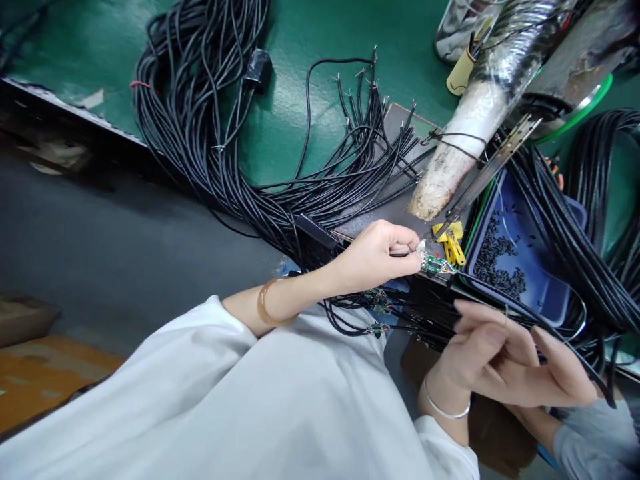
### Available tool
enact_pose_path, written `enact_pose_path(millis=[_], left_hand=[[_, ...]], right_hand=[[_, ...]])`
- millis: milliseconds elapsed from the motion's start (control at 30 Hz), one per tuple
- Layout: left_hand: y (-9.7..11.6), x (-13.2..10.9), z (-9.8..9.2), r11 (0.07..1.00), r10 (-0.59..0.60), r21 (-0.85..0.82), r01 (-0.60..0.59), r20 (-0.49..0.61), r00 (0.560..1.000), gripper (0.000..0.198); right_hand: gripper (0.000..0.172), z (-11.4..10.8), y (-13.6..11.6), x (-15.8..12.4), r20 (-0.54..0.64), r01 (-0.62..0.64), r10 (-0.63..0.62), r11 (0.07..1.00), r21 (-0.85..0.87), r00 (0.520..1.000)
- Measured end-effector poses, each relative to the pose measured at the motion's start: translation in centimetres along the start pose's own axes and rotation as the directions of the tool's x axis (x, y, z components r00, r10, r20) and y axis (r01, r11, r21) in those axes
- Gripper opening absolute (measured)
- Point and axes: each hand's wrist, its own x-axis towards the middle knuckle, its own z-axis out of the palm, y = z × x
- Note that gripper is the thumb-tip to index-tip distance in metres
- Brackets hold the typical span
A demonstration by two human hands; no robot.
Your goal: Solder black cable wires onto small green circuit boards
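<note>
My left hand (383, 257) is closed in a pinch on a black cable, right beside a small green circuit board (436, 265) with fine coloured wires at its right end. A bit of white material shows at the fingertips. Just beyond the board, a yellow clip (450, 243) sits under the tip of a slanted metal bar (483, 177). My right hand (515, 363) is raised to the right of the board, thumb and forefinger closed on a thin solder wire (507, 312), the other fingers loosely curled. More wired boards (377, 329) hang below my left wrist.
A big bundle of black cables (200, 127) lies across the green table (287, 127), stripped ends fanned out. A wrapped duct (457, 143) comes down over the work spot. At right are a blue tray (545, 293) of small black pieces, more cables (565, 220) and another person's arm (543, 427).
</note>
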Motion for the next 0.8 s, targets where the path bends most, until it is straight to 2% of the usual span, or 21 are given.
enact_pose_path(millis=[67,133,233,300,500,800], left_hand=[[0.0,0.0,-0.1,1.000,-0.002,-0.026,0.002,0.012,1.000,0.020],[0.0,0.0,-0.1,0.999,-0.004,-0.047,0.005,0.019,1.000,0.020],[0.0,0.0,-0.2,0.997,-0.003,-0.082,0.004,0.017,1.000,0.020],[0.1,0.0,-0.3,0.996,0.006,-0.089,-0.006,0.006,1.000,0.020],[0.1,0.5,-0.7,0.998,0.025,-0.058,-0.026,-0.028,0.999,0.020],[0.6,1.1,-0.2,0.989,-0.014,-0.145,0.007,-0.043,0.999,0.023]], right_hand=[[0.020,0.6,-0.6,0.2,-0.100,0.022,-0.025,0.999,-0.037,0.995],[0.019,1.5,-1.2,0.6,-0.125,0.043,-0.059,0.991,-0.126,0.990],[0.020,2.9,-1.4,1.0,0.014,0.140,-0.141,0.959,-0.246,0.990],[0.020,3.6,-1.2,1.2,0.070,0.175,-0.163,0.956,-0.237,0.984],[0.013,4.1,-1.2,2.6,0.075,-0.004,0.004,1.000,0.005,0.997],[0.011,4.2,-1.0,3.9,0.068,-0.065,0.061,0.996,0.058,0.996]])
